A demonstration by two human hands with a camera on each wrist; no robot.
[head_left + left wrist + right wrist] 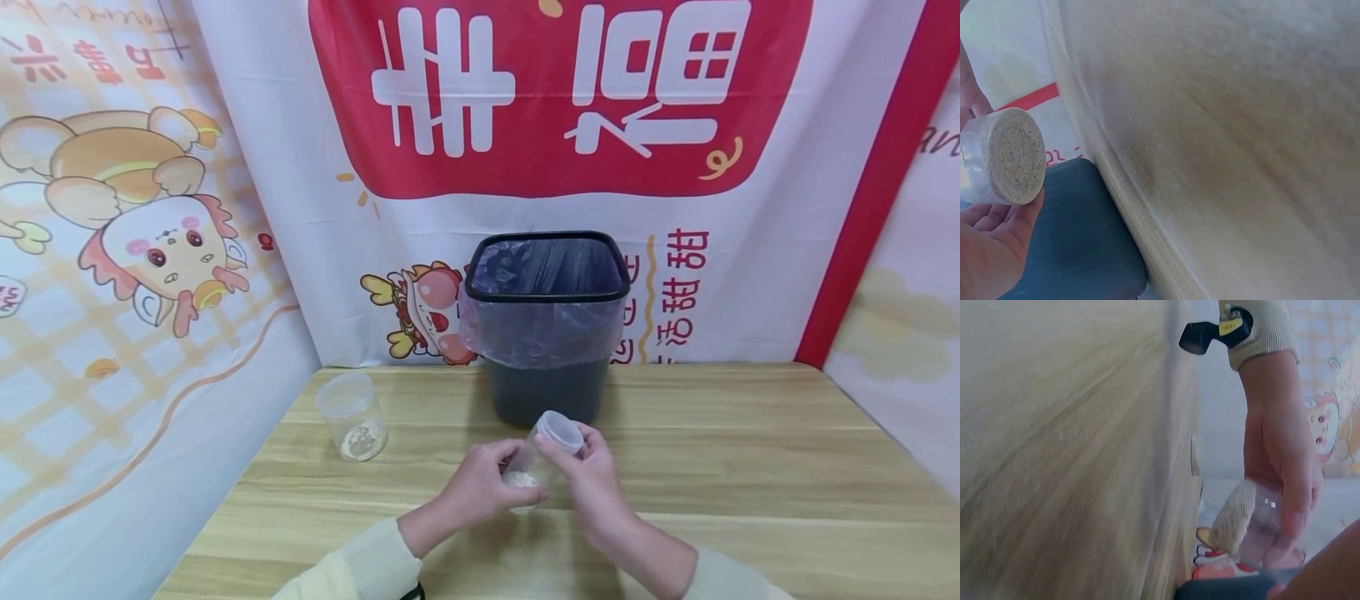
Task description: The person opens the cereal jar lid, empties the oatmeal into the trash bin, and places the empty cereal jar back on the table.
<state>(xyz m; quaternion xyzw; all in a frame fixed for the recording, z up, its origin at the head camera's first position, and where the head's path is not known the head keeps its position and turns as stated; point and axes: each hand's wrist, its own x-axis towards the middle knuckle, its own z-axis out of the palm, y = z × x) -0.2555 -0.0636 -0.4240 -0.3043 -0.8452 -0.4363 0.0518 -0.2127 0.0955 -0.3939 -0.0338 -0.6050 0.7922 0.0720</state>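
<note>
My left hand [487,482] grips a clear plastic jar [538,462] from the left, above the table. Pale flakes [1020,156] cover the jar's bottom, seen from below in the left wrist view. The jar tilts, its top toward the right. At that top end, the fingers of my right hand [592,479] hold the whitish translucent lid [561,432]. Whether the lid is loose or fastened, I cannot tell. In the right wrist view, the left hand [1285,456] curls round the jar beside the flakes.
A similar clear jar [351,412] with pale flakes stands at the table's left side. Behind my hands is a dark bin [551,379] lined with a clear bag. The wooden table [712,467] meets printed cloths [270,150] at the back and sides.
</note>
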